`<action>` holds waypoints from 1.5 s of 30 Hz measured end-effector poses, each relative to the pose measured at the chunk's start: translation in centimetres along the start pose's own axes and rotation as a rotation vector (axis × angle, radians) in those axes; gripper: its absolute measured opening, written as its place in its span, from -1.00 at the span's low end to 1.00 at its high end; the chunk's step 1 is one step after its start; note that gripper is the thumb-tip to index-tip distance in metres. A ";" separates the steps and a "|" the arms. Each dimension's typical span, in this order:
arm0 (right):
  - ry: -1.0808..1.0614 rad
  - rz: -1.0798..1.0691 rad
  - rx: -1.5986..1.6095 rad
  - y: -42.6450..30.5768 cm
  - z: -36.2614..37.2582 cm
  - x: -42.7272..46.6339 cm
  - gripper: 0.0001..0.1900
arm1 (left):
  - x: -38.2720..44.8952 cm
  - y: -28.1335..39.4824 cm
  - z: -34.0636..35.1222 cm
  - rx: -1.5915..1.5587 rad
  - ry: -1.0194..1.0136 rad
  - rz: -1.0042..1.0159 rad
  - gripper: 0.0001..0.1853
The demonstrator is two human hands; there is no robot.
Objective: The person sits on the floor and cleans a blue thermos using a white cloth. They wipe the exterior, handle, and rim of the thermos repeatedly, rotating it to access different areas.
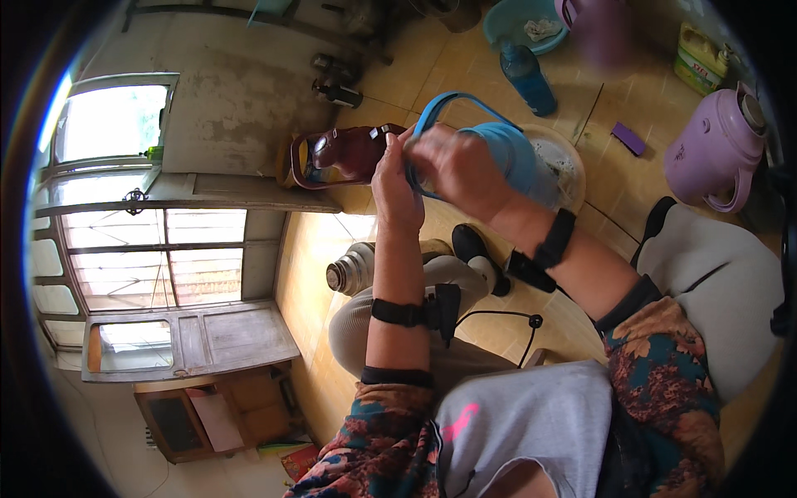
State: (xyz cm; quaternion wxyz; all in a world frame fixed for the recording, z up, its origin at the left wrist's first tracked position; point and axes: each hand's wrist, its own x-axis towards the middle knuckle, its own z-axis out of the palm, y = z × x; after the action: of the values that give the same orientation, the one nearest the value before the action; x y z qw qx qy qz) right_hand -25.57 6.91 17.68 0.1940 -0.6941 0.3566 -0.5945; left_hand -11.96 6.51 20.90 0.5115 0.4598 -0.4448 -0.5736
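A light blue vacuum flask (507, 155) with a looped handle is tilted in front of me, its body over a shallow basin (580, 177) holding sudsy water and something blurred. My left hand (398, 187) grips the flask's left end, thumb raised. Against that same end is my right hand (454, 167), fingers bent and blurred by motion; whether it holds a small thing is hidden. Just beyond my left hand stands a dark red vacuum flask (358, 149) with a handle.
A blue bottle (529, 81), a turquoise basin (535, 43) holding a cloth, a purple brush (629, 139) and a purple vacuum flask (703, 146) are on the tiled floor. A yellow-green pump jug (700, 62) stands farther right. Near my leg is a metallic flask (352, 269).
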 end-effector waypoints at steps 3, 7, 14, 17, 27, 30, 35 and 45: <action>0.025 -0.028 -0.094 0.0 0.2 -0.1 -0.83 | 0.1 0.0 -0.1 0.042 0.067 -0.023 -0.46; 0.286 0.115 -0.062 0.6 -0.8 0.9 -0.86 | -0.4 -0.5 0.0 0.021 -0.088 -0.007 -0.45; 0.001 0.018 -0.158 -0.4 0.4 0.3 -0.88 | 0.2 -0.4 -1.1 -0.063 -0.080 -0.042 -0.41; 0.360 0.173 -0.123 0.9 0.3 0.7 -0.87 | 0.0 -1.2 -1.3 -0.070 -0.025 -0.040 -0.45; 0.390 0.275 -0.120 2.5 -0.4 0.8 -0.85 | -0.7 -1.2 -0.6 -0.022 -0.027 0.021 -0.55; 0.290 0.438 0.054 4.7 0.3 -0.1 -0.80 | -1.0 -1.2 -0.1 -0.052 -0.042 0.063 -0.54; 0.441 0.325 0.078 5.2 1.1 -0.8 -0.78 | -1.2 -1.0 0.3 -0.025 -0.018 0.069 -0.55; 0.117 0.134 -0.137 -0.2 1.7 -0.7 -0.83 | -0.7 -1.0 -0.2 -0.088 0.046 0.059 -0.67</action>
State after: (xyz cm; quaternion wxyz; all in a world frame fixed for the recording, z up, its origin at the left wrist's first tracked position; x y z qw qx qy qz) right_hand -23.87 7.31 16.96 0.1643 -0.6444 0.4529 -0.5938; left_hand -11.88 7.29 19.91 0.5580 0.4367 -0.4204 -0.5667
